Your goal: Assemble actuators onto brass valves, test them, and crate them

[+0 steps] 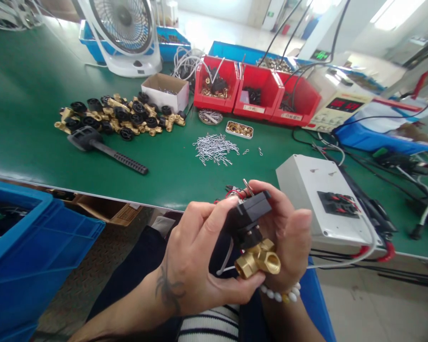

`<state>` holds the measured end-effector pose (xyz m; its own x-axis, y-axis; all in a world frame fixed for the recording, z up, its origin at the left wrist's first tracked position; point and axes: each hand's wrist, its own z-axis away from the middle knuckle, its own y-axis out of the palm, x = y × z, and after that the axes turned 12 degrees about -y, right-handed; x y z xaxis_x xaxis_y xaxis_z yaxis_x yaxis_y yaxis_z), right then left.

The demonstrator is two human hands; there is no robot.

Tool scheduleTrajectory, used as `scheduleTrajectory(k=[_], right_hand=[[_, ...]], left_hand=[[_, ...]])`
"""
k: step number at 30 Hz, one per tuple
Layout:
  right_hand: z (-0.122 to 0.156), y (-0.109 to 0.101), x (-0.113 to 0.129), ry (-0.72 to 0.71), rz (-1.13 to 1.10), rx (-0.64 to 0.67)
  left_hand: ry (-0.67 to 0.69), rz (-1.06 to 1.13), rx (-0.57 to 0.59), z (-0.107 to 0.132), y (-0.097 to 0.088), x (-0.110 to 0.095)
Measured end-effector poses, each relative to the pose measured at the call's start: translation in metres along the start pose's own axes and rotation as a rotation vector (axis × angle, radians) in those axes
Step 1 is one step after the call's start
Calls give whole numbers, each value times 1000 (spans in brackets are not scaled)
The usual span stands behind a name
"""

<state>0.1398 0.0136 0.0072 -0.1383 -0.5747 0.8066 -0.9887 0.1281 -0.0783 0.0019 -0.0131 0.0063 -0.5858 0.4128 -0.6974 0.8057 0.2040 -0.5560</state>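
Both of my hands hold one valve assembly over my lap, just in front of the green table's edge (135, 199). The assembly has a brass valve body (258, 259) with a threaded port below and a black plastic coil block (251, 213) on top, with a metal pin sticking up. My left hand (200, 259) wraps it from the left, index finger on the black block, thumb under the brass. My right hand (288, 237) cups it from behind, fingers curled over the top. A white wire runs from under the assembly.
On the table lie a heap of brass-and-black valves (117, 116), a black handled tool (105, 149), a pile of small wire clips (214, 148), a cardboard box (164, 91), red bins (256, 92), a white fan (123, 35) and a grey switch box (322, 199). A blue crate (29, 256) stands at left.
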Motion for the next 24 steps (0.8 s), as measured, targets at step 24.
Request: scheduleTrajectory(k=[24], right_hand=[[-143,14,-133,290,1005,660]], left_hand=[[-370,19,145,-18,15,55]])
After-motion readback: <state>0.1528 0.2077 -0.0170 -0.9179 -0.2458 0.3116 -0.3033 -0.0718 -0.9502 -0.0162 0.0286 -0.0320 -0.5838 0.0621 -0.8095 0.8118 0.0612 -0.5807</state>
